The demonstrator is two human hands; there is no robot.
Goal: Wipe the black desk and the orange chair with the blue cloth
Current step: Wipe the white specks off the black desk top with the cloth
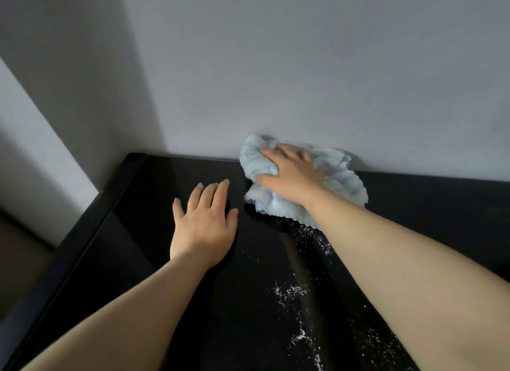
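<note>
Blue cloth under curled fingers of right hand; left hand flat on desk.

A plain grey-white back wall is seen, evenly lit. A corner is formed at the left with a side wall darkened by shadow. A paler wall section is seen far left. Brown floor is glimpsed below it.

The light is dim and grey. A wide dark shadow lies on the wall at the left. The black table is shiny and mirrors things softly. The cloth looks blurry. Straight edges bend near the sides.
</note>
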